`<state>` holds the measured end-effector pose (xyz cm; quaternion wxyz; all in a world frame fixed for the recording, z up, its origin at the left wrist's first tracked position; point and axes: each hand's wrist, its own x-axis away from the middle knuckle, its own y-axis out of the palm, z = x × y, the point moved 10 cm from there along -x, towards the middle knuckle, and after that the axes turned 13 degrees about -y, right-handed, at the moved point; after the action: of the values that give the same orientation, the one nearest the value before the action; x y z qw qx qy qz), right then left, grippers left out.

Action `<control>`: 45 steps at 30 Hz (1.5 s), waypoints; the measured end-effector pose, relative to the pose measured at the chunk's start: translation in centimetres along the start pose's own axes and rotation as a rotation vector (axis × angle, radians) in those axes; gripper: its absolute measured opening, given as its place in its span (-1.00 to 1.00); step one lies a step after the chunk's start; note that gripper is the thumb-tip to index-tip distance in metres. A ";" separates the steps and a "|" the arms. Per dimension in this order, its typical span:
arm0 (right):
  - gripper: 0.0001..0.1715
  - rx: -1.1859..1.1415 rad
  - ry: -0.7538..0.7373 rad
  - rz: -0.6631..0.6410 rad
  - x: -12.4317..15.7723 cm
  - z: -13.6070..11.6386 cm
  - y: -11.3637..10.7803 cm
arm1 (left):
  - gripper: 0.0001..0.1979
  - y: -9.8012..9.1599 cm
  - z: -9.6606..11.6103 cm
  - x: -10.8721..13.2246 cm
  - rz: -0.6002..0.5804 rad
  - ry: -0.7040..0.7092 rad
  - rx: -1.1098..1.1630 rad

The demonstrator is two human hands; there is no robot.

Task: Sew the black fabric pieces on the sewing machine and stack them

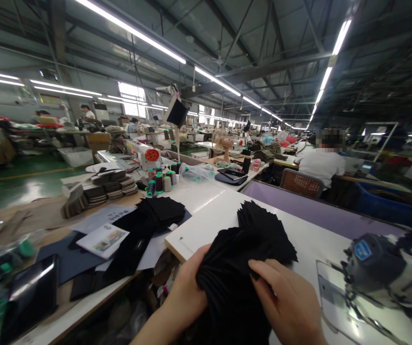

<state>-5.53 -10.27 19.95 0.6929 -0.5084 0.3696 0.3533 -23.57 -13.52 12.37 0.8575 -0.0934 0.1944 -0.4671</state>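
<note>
A thick stack of black fabric pieces (249, 258) rests on the white work table (209, 225) right in front of me, fanned out at its far end. My left hand (186, 292) grips the stack's left side, its fingers hidden behind the cloth. My right hand (287, 302) lies on top of the stack's near right part, fingers pressed onto the fabric. A sewing machine head (389, 273) stands just to the right of my right hand.
More black fabric (148, 225) and printed papers (103, 239) lie on the left table, with stacked grey pieces (101, 189) and thread cones (160, 182) behind. A seated person in white (323, 163) works at the back right. A dark tablet (31, 294) sits near left.
</note>
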 end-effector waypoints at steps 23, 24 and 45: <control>-0.78 -0.265 0.120 -0.109 -0.8 0.6 1.5 | -0.49 0.5 0.7 1.2 -0.036 0.201 -0.107; -0.79 -0.265 0.104 -0.094 -0.9 0.5 1.4 | -0.49 0.4 0.7 1.2 -0.033 0.198 -0.113; -0.79 -0.094 -0.145 -0.037 -2.2 -2.0 0.1 | -0.55 -0.3 0.7 0.9 -0.014 0.115 0.011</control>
<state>-6.99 -12.46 21.44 0.6996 -0.5201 0.2922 0.3934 -23.06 -14.41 12.85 0.8422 -0.0630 0.2402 -0.4785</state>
